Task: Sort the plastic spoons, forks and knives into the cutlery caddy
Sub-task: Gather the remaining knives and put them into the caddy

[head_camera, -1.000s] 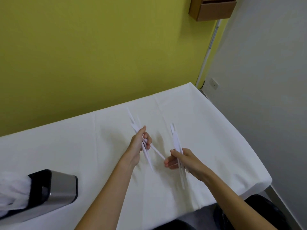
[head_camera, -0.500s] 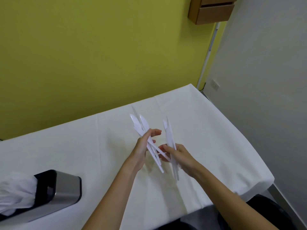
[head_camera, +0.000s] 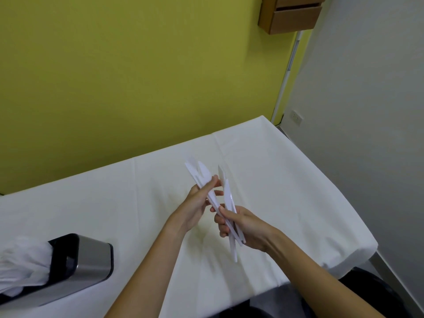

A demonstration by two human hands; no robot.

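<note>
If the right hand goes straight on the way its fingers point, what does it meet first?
Probably the left hand: the right hand points left toward it, with only knives between. Depth is unclear.

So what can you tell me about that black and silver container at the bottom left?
The cutlery caddy looks like brushed metal with a black rim and base. It stands on the white tablecloth, cut off by the picture's edge. White plastic cutlery fills it, blurred. Neither hand touches it.

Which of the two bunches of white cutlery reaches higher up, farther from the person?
The bunch in the left hand: its knife tips fan out above and left of the right hand's bunch.
</note>
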